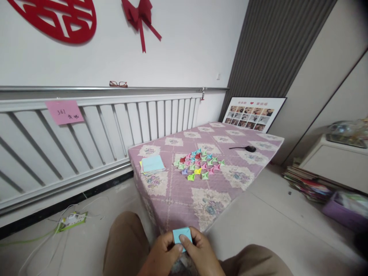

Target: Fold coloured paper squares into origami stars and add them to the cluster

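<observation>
Paper [181,232] — pinched between left hand [166,246] and right hand [199,247].

Brown trousers [125,243], bare fingers [167,239]
</observation>
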Motion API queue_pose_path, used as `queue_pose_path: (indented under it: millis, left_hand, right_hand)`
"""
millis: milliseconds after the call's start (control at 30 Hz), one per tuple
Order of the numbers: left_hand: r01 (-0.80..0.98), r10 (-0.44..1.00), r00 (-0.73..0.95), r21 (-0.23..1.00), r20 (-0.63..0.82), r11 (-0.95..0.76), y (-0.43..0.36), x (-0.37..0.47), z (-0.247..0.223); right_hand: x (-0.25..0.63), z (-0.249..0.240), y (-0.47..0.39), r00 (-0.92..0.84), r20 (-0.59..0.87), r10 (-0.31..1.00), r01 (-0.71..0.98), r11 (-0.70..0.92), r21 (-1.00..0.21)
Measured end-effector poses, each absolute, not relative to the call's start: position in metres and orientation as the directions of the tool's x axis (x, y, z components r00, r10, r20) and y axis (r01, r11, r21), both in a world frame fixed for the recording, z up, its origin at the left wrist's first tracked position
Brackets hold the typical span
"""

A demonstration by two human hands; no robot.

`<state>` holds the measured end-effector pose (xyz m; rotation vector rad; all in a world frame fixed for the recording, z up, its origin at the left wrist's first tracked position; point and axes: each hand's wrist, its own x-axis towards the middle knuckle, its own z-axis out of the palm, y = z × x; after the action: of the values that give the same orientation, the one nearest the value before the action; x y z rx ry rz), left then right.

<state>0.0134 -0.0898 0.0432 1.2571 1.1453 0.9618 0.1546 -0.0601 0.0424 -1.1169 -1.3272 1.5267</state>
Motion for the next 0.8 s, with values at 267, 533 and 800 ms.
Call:
queue_pose_path:
  millis: [267, 533, 800]
  left_hand:
    - [0.102, 0.984, 0.024, 0.98, -0.174, 0.171, -0.089, 0.004, 0.026]
    - [0.1, 0.98, 0.038, 0.976, -0.197, 0.192, -0.083, 0.009, 0.0]
    - [0.159, 0.981, -0.016, 0.968, -0.195, 0.195, -0.048, 0.015, -0.001]
  right_hand:
    - [0.15, 0.034, -0.055, -0.373, -0.134, 0.918, -0.074, -0.173, -0.982]
    - [0.152, 0.024, -0.05, -0.285, -0.129, 0.95, 0.015, -0.13, -0.991]
    - [0.161, 0.014, -0.019, -0.197, -0.042, 0.98, 0.152, -0.012, -0.988]
